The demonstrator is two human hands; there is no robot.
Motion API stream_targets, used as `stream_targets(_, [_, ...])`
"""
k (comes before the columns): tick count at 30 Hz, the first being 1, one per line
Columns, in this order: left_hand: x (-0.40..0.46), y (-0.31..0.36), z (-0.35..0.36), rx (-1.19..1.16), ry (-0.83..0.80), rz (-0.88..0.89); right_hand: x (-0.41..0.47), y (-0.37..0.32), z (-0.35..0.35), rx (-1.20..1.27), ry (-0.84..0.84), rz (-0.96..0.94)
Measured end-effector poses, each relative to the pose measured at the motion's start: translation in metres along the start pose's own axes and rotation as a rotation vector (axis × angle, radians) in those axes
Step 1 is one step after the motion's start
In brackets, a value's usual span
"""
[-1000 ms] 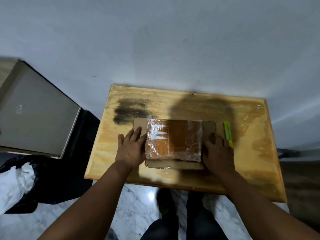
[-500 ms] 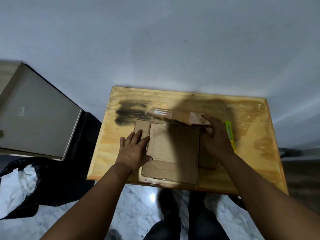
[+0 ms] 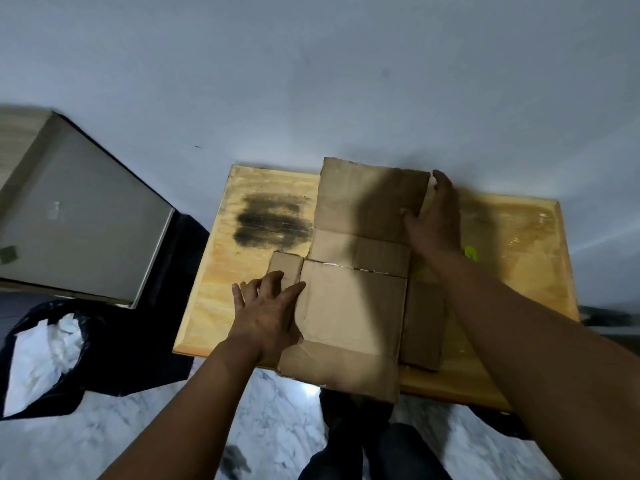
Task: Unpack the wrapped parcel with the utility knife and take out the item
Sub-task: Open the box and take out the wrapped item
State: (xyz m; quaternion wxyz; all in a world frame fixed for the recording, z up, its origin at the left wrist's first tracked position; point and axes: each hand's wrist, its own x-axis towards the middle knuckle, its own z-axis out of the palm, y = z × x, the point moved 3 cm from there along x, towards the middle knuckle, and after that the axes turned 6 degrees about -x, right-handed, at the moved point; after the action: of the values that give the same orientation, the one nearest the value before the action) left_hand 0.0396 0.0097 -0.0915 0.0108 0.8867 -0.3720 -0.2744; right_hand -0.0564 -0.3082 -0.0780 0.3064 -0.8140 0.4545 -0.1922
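A person's left hand [image 3: 268,311] lies flat, fingers [image 3: 294,289] spread, pinning the unfolded brown cardboard parcel [image 3: 353,303] to the yellow wooden counter [image 3: 502,271], likely to stop it sliding. The right hand [image 3: 433,220] grips the raised back flap [image 3: 370,199] by its edge, holding it upright. The creased, matte board overhangs the near edge. Only the utility knife's [image 3: 470,252] green tip shows beside the right wrist.
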Motion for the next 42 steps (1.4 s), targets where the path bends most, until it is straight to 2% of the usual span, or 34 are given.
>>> stream_targets(2, [-0.003, 0.002, 0.000, 0.038, 0.005, -0.009, 0.012, 0.002, 0.007, -0.111, -0.111, -0.035])
stream_targets(5, [-0.009, 0.014, -0.003, 0.064, 0.018, -0.008, 0.021, 0.012, 0.025, -0.257, -0.399, -0.010])
stream_targets(6, [-0.010, 0.020, -0.004, 0.078, 0.011, 0.003, 0.023, 0.014, 0.029, -0.292, -0.432, -0.001])
stream_targets(11, [-0.006, 0.042, 0.005, 0.131, -0.068, 0.127, 0.041, 0.002, 0.039, -0.272, -0.439, 0.030])
stream_targets(15, [0.002, 0.046, 0.006, 0.103, -0.138, 0.097, 0.054, -0.003, 0.038, -0.246, -0.448, 0.036])
stream_targets(22, [0.027, 0.064, -0.011, 0.177, -0.132, 0.005, 0.049, -0.016, 0.015, -0.289, -0.413, -0.168])
stream_targets(25, [0.036, 0.065, -0.014, 0.173, -0.138, -0.002, 0.043, -0.023, 0.007, -0.231, -0.397, -0.232])
stream_targets(29, [0.044, 0.058, -0.009, 0.196, -0.095, 0.045, 0.034, -0.040, -0.015, -0.093, -0.380, -0.226])
stream_targets(37, [0.051, 0.046, -0.006, 0.209, -0.022, 0.108, -0.024, -0.047, -0.030, -0.242, -0.348, -0.439])
stream_targets(39, [0.053, 0.045, -0.006, 0.218, -0.010, 0.131, -0.043, -0.038, -0.030, -0.268, -0.350, -0.445])
stream_targets(42, [0.054, 0.039, -0.005, 0.187, 0.049, 0.174, -0.066, -0.033, -0.034, -0.366, -0.267, -0.468])
